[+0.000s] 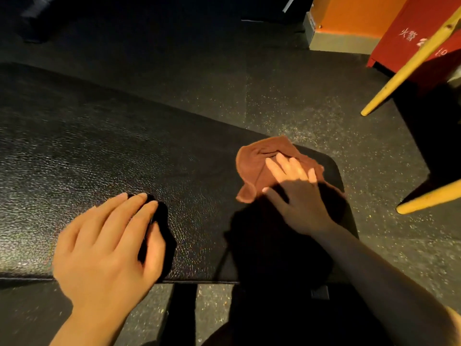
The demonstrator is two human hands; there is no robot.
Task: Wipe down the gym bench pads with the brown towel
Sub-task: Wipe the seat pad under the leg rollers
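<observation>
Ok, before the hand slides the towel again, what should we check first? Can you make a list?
1. Right hand flat on the brown towel: ok.
2. Towel lying on the bench pad, not the floor: ok.
3. Towel spread flat: not ok, it is bunched and near the pad's corner.
4. Left hand resting on the pad: ok.
5. Pad clean where wiped: cannot tell.

Head-worn view, angled down, close over bench pad (99, 151)
</observation>
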